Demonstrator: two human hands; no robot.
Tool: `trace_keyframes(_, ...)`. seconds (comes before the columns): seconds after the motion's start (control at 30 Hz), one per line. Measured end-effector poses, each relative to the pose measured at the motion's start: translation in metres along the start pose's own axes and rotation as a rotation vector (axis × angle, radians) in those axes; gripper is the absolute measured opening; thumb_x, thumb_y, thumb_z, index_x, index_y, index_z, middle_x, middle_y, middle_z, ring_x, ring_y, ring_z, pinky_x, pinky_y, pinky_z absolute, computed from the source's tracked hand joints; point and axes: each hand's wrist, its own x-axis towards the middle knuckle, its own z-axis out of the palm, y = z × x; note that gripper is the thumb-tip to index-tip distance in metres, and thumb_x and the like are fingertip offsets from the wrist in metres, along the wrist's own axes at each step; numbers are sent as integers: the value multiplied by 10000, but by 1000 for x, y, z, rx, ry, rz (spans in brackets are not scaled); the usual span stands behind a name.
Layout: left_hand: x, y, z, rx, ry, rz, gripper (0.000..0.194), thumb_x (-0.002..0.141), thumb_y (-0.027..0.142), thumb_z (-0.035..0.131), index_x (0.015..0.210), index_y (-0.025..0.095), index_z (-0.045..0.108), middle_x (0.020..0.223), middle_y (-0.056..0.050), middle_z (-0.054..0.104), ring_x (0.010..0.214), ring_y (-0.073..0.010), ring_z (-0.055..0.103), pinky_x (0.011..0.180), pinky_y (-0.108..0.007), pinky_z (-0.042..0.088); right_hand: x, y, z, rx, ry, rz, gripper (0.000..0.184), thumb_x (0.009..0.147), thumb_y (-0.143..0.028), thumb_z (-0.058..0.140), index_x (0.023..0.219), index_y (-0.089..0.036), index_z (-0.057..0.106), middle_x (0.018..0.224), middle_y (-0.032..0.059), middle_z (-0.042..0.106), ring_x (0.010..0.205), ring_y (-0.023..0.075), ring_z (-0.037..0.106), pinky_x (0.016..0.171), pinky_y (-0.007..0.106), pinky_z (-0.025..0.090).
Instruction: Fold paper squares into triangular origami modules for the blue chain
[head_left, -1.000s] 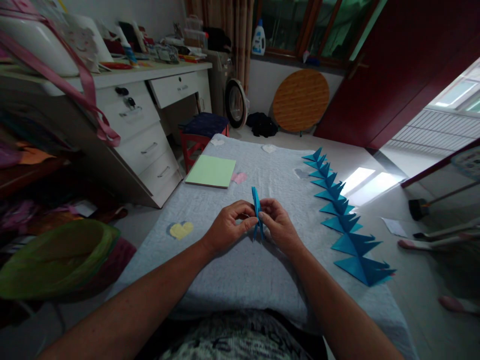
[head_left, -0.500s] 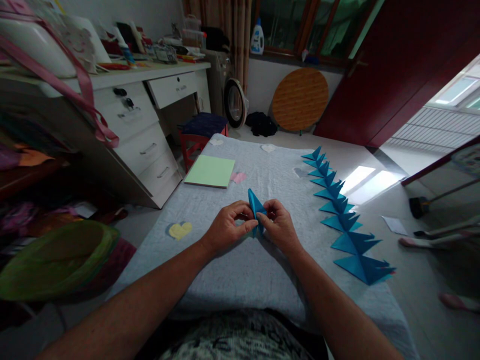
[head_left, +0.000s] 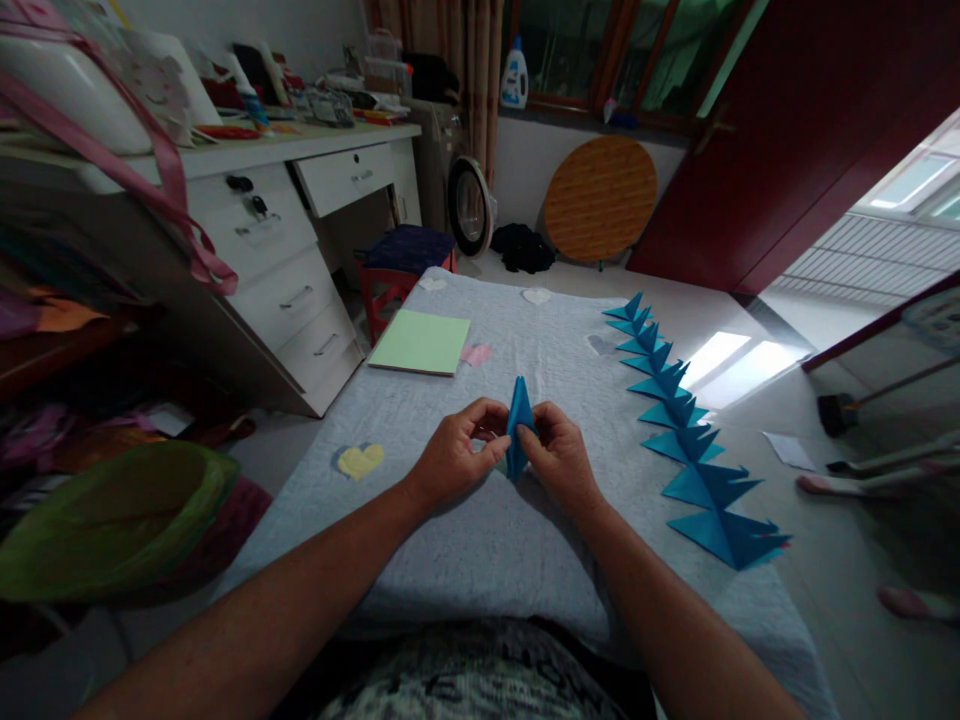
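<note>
Between my two hands, just above the cloth-covered table (head_left: 450,560), a folded piece of blue origami paper (head_left: 520,420) stands upright with its narrow point up. My left hand (head_left: 463,448) pinches its left edge between thumb and fingers. On the other side my right hand (head_left: 559,450) grips it, thumb on the near face and fingers behind. To the right runs a row of several folded blue paper cranes (head_left: 712,490). A stack of light green square paper (head_left: 420,342) lies beyond my left hand.
A white desk (head_left: 277,260) with drawers stands at the left, near a red stool (head_left: 382,290). A green-lined bin (head_left: 120,520) sits on the floor at lower left. Behind the table are a washing machine with its door open (head_left: 471,205) and a round wooden board (head_left: 600,200).
The blue paper has turned from leaning left to nearly upright, showing a narrower shape. Both hands have stayed close to the same place, still gripping it.
</note>
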Motion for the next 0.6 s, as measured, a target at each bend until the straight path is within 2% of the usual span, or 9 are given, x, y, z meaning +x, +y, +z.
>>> trace_keyframes(0.1, -1, 1, 0, 74, -15, 62, 193, 850, 187, 610, 1038, 179, 657, 949, -39, 710, 871, -170, 674, 812, -309, 539, -1, -2, -1, -47, -4, -25, 195, 882, -336, 562, 730, -226, 509, 629, -42, 479, 577, 125, 442, 563, 263, 358)
trace_keyframes(0.33, -3, 2, 2, 176, -11, 188, 166, 855, 160, 608, 999, 181, 689, 924, -36, 693, 839, -158, 643, 779, -297, 528, -1, -3, -2, -126, 44, -76, 359, 936, -370, 495, 622, -232, 388, 559, -59, 370, 522, 111, 356, 527, 266, 288)
trace_keyframes(0.43, -3, 0, 2, 100, -30, 129, 145, 862, 185, 632, 999, 167, 677, 916, -40, 689, 828, -155, 654, 803, -303, 537, -2, -3, -1, -149, 71, -94, 334, 925, -353, 506, 629, -231, 411, 556, -59, 384, 519, 111, 366, 526, 265, 290)
trace_keyframes(0.6, 0, -5, 2, -144, -59, -61, 203, 825, 262, 721, 988, 162, 653, 924, -44, 697, 853, -163, 667, 816, -305, 541, -2, -2, 0, -175, 96, -102, 172, 891, -292, 544, 733, -224, 536, 599, -44, 493, 544, 123, 448, 548, 267, 341)
